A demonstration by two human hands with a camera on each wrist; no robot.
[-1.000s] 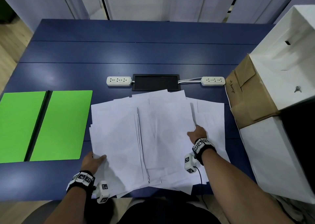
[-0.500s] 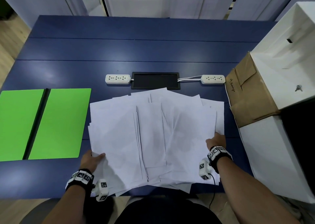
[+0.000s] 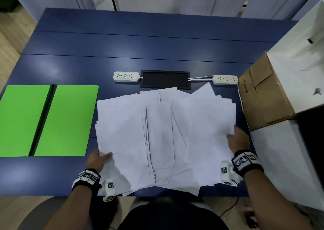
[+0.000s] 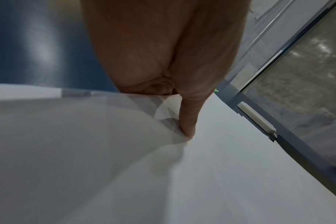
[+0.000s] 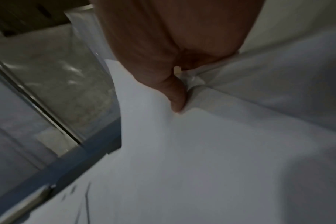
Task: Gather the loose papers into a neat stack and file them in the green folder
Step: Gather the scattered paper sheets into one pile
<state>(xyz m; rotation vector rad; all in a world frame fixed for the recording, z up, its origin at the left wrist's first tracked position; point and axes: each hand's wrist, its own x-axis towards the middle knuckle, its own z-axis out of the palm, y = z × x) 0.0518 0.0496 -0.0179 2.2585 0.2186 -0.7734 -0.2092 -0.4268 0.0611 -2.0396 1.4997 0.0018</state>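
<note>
Several loose white papers point(image 3: 163, 133) lie fanned and overlapping in the middle of the blue table point(image 3: 140, 45). The green folder point(image 3: 66, 121) lies open flat at the left, apart from the papers. My left hand point(image 3: 100, 157) pinches the near-left corner of the papers, thumb on top point(image 4: 188, 130) and fingers tucked beneath. At the right edge of the pile, my right hand point(image 3: 234, 136) pinches the sheets with its thumb point(image 5: 176, 104) on top, and the paper buckles there.
Two white power strips point(image 3: 126, 76) point(image 3: 225, 79) flank a black cable panel point(image 3: 164, 79) just behind the papers. A brown cardboard box point(image 3: 263, 96) and a white cabinet point(image 3: 298, 63) stand close on the right. Some sheets overhang the table's near edge.
My right hand has gone from the middle of the pile out to its right edge and taken hold there, and sheets have fanned rightward. The left hand has stayed at the near-left corner.
</note>
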